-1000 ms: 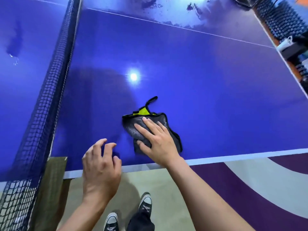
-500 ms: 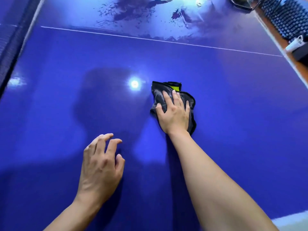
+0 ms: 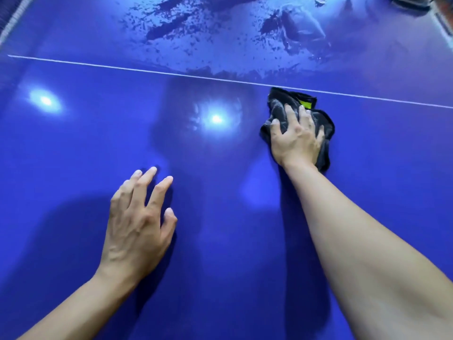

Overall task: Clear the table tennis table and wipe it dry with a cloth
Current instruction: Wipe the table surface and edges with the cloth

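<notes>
Right of centre, your right hand (image 3: 297, 141) presses a dark cloth (image 3: 279, 111) flat-fingered onto the blue tabletop (image 3: 73, 148); your left hand (image 3: 137, 224), lower left, is released.

No writing to read

I can make out no words, numbers or brand marks anywhere. The yellow-green tag (image 3: 305, 104) on my cloth (image 3: 279, 114) is too small and blurred to show any print, and the blue table (image 3: 220, 241) bears only a plain white line (image 3: 147, 71)
</notes>
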Available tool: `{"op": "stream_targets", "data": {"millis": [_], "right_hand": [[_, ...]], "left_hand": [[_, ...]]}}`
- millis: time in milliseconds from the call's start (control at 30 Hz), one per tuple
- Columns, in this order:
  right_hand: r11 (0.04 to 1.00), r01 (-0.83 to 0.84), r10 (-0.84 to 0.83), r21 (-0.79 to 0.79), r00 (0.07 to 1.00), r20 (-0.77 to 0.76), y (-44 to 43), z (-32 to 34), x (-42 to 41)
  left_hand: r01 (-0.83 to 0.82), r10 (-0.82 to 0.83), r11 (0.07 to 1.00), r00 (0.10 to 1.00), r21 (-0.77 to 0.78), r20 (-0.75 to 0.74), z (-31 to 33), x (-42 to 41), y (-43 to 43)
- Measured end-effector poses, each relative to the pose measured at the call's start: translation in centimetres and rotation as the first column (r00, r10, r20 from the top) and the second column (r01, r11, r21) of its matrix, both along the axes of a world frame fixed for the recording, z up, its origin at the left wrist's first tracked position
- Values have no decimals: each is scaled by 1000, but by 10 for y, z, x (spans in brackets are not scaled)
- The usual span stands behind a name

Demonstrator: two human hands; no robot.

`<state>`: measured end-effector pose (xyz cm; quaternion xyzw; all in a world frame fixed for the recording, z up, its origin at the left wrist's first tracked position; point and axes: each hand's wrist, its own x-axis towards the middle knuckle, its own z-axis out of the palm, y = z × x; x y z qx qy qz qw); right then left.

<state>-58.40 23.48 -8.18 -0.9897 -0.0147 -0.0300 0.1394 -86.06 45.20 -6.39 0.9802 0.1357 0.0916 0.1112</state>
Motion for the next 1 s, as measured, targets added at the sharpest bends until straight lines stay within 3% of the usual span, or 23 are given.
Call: {"op": "stream_targets", "data": {"millis": [233,367,700,800,900,1000], "right_hand": [[997,78,-78,0,997,4,11,1,14],[995,101,-101,25,995,-8,70,6,3],[937,-348,348,13,937,35,382,-3,-78],[870,-490,489,54,872,35,464,0,-109],[738,-671,672,75,740,5,524,3,-126],[704,-704,708,95,706,-19,543,2,-124]], "left_hand": [[-67,67,998,998,-5,9,-10,-33,49],[-139,138,987,990,-75,-24,-10,-55,83],[-233,240,969,968,-87,74,-7,-109,190],[-240,244,969,967,-62,77,-11,-119,209],[-242,245,969,967,-49,72,-19,-124,214],[-242,246,968,967,-58,63,-20,-123,211]]}}
